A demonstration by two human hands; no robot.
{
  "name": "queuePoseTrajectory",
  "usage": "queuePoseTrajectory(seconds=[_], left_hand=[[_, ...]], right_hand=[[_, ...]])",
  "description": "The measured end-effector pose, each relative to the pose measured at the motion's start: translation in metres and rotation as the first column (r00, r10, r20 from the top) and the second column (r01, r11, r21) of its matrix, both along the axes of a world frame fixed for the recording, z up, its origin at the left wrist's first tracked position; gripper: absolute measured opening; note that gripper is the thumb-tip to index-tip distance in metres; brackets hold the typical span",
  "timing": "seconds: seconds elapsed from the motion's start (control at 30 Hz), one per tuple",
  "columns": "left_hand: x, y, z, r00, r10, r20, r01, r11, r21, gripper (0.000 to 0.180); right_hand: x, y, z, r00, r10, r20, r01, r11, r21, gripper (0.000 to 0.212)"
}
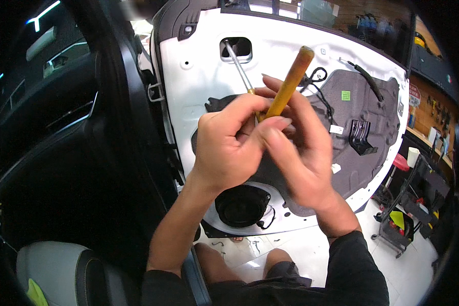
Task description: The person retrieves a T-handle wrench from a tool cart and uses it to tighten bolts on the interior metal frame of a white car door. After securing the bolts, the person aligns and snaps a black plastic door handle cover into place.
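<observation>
A small bright-green label (346,95) bears print too small to make out, and a white tag (336,129) sits below it; a red-and-white sign (414,93) with lettering hangs on the wood-panelled wall (426,120) at right.

The label and tag are on the dark grey felt insulation (387,122) of a white car door (199,71), its inner side bared. A black bracket (361,137), a black-sleeved cable (367,81) and, lower down, a round black speaker (239,206) are on the door too. Pale glossy tiles (296,232) cover the floor; a black wheeled cart (398,235) holding a lime-coloured cloth (397,219) stands at right, and a grey-and-black car seat (53,268) is at lower left.

The amber handle (291,80), a smooth, round-ended rod darkened near its tip, slants up to the right between the hands, in front of the door. A slim silver shaft (240,67) with a brass-coloured collar points up-left towards the door's rounded opening (245,49); their junction is hidden. The left hand (227,145) has its fingers clamped on the amber handle's lower end. The right hand (308,158) curls close beside it, fingers bent behind the handle; whether they grip, I cannot tell.
</observation>
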State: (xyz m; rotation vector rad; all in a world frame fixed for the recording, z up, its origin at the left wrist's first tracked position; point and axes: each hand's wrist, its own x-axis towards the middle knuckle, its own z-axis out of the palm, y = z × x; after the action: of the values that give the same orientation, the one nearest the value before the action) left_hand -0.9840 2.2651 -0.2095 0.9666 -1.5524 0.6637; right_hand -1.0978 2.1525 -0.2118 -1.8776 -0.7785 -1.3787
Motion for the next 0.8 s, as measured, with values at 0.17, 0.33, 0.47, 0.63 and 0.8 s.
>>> queuePoseTrajectory(seconds=[0.17, 0.33, 0.47, 0.63, 0.8], left_hand=[[0.014, -0.021, -0.013, 0.916, -0.362, -0.171, 0.32, 0.918, -0.234, 0.015], [0.05, -0.019, -0.007, 0.98, 0.039, -0.197, -0.097, 0.951, -0.295, 0.026], [0.084, -0.007, 0.018, 0.873, 0.485, 0.045, -0.477, 0.871, -0.116, 0.061], [0.069, 0.001, 0.055, 0.799, 0.461, 0.386, -0.466, 0.881, -0.088, 0.065], [0.083, -0.008, 0.072, 0.551, 0.696, 0.46, -0.549, 0.718, -0.428, 0.026]], right_hand=[[0.024, 0.016, 0.004, 0.992, -0.101, 0.069, 0.101, 0.995, 0.013, 0.047], [0.022, 0.024, 0.006, 0.93, -0.349, 0.115, 0.358, 0.932, -0.065, 0.042], [0.013, 0.021, 0.027, 0.657, -0.6, 0.457, 0.754, 0.518, -0.403, 0.048], [-0.002, 0.033, 0.043, 0.412, -0.62, 0.668, 0.854, 0.008, -0.52, 0.04], [-0.012, 0.014, 0.037, 0.389, -0.498, 0.775, 0.921, 0.237, -0.31, 0.035]])
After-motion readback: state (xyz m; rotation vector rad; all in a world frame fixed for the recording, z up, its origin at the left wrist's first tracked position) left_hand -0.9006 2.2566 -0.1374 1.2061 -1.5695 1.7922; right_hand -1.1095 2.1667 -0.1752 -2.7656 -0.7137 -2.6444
